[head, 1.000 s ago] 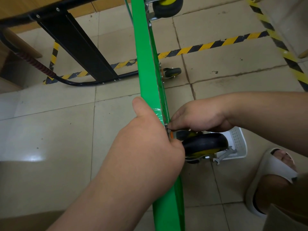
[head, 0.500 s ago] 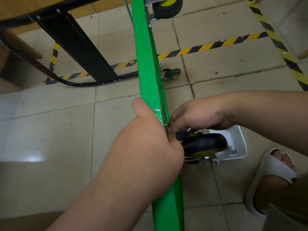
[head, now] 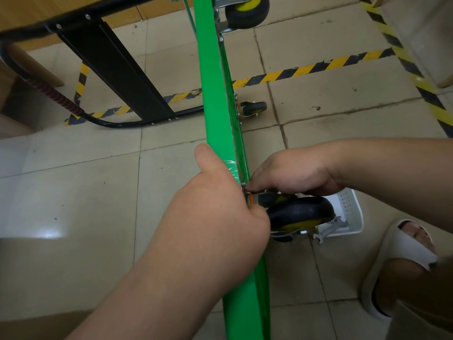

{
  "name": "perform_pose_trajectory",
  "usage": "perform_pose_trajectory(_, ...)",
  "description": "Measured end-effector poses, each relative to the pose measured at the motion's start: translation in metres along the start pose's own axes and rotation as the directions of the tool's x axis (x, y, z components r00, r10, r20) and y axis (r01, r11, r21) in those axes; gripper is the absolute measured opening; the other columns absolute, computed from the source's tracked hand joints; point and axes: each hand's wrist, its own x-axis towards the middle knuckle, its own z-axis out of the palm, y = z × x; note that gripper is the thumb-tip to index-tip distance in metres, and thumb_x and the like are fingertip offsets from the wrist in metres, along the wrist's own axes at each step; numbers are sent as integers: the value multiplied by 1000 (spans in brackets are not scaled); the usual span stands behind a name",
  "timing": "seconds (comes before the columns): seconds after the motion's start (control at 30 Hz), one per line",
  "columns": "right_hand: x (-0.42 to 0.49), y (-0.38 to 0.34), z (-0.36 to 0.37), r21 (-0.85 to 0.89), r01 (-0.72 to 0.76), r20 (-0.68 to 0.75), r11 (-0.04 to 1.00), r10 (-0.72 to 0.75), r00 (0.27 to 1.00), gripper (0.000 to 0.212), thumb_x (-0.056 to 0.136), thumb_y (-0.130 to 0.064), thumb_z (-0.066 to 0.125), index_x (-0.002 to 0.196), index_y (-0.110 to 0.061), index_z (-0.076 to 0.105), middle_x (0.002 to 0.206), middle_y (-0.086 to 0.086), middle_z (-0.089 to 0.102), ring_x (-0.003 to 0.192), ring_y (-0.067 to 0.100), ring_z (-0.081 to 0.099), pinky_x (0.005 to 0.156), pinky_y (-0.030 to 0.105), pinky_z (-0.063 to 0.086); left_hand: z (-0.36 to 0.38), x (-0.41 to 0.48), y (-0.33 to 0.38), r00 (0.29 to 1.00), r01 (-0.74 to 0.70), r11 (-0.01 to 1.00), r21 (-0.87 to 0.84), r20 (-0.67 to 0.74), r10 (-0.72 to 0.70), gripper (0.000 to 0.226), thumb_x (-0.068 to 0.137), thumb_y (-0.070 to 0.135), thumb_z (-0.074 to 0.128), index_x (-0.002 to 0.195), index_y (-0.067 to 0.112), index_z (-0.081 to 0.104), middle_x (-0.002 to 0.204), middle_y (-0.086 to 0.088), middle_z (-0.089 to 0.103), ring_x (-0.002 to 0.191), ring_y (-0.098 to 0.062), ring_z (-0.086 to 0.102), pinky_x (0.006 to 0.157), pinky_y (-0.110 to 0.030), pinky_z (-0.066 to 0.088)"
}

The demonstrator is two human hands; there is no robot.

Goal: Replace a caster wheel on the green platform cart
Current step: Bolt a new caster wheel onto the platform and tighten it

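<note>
My left hand (head: 210, 217) grips the green cart (head: 215, 94) edge; my right hand (head: 289, 173) pinches the caster wheel (head: 301, 214) mount; floor (head: 73, 192) spreads leftward.

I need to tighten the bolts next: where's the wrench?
Head view, lower right: the wrench lies at the near corner of the white basket, just below and right of the black caster wheel, left of the sandal.

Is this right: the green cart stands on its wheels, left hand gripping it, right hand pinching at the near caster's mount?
No. The head view shows the green cart tipped up on its edge instead. The left hand does grip it, and the right hand pinches at the mount of the near caster.
</note>
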Motion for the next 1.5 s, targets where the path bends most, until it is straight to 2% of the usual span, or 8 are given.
perform_pose_trajectory(0.23, 3, 0, -1, -63, 63, 4, 996, -63, 998, 20, 88, -19, 66, 99, -4, 72, 87, 8, 63, 85, 23, 55, 79, 38, 42, 2, 0, -1, 1000, -3, 1000, -1, -8, 3, 41, 87, 40, 61, 78, 28, 22, 64, 3, 50, 53, -8, 50, 43, -19, 25)
perform_pose_trajectory(0.33, 2, 1, -3, -64, 82, 21, 995, -80, 997, 9, 91, -21, 68, 93, -15, 73, 94, 7, 67, 90, 21, 57, 82, 36, 43, 3, 0, -1, 1000, 1, 1000, 2, -14, -1, 41, 88, 40, 61, 78, 28, 22, 65, 2, 50, 54, -9, 50, 44, -19, 25)
perform_pose_trajectory(0.5, 3, 3, -2, 25, 16, 30, 1000, -17, 999, 21, 98, -28, 62, 101, -12, 75, 112, 17, 70, 108, 34, 65, 103, 51, 51, 2, 1, 0, 1000, 1, 1000, 4, -8, -1, 42, 88, 39, 60, 76, 29, 21, 65, 2, 49, 54, -8, 49, 44, -19, 25)
perform_pose_trajectory(0.63, 4, 2, -1, 80, -71, 64, 994, 66, 996, 32, 96, -32, 64, 115, -7, 71, 119, 20, 69, 111, 39, 67, 98, 53, 54, 2, 1, 0, 1000, 21, 999, 26, 6, -22, 40, 89, 40, 58, 90, 28, 20, 69, -1, 51, 57, -10, 53, 44, -20, 27)
perform_pose_trajectory(0.8, 5, 1, -2, 29, -15, 0, 999, 15, 1000, 27, 95, -30, 63, 105, -8, 73, 111, 13, 71, 108, 32, 67, 100, 47, 53, 1, 1, 1, 999, 27, 999, 34, 23, -28, 41, 89, 40, 57, 91, 28, 18, 70, -1, 51, 58, -11, 53, 44, -20, 27)
perform_pose_trajectory(1.0, 4, 0, -2, -53, 75, 15, 996, -75, 997, 5, 85, -16, 67, 82, -15, 71, 84, 3, 65, 87, 20, 57, 79, 36, 41, 0, 1, 1, 998, 48, 999, 26, 39, -49, 41, 89, 40, 59, 81, 28, 21, 67, 1, 50, 55, -9, 50, 43, -19, 25)
perform_pose_trajectory(1.27, 4, 3, -1, 60, 20, 42, 998, -23, 999, 12, 95, -21, 64, 95, -13, 73, 93, 6, 68, 88, 22, 62, 88, 39, 51, 4, 6, -2, 990, 96, 995, -4, 100, -95, 51, 91, 37, 61, 117, 24, 19, 80, -2, 49, 49, -9, 46, 30, -12, 32)
perform_pose_trajectory(1.5, 1, 4, -1, 25, 15, 3, 1000, -16, 1000, 25, 95, -30, 64, 107, -10, 75, 100, 5, 71, 93, 22, 64, 95, 42, 53, 4, 6, -4, 989, 101, 995, -11, 113, -99, 53, 90, 35, 61, 122, 22, 20, 80, -2, 50, 48, -10, 48, 29, -11, 31)
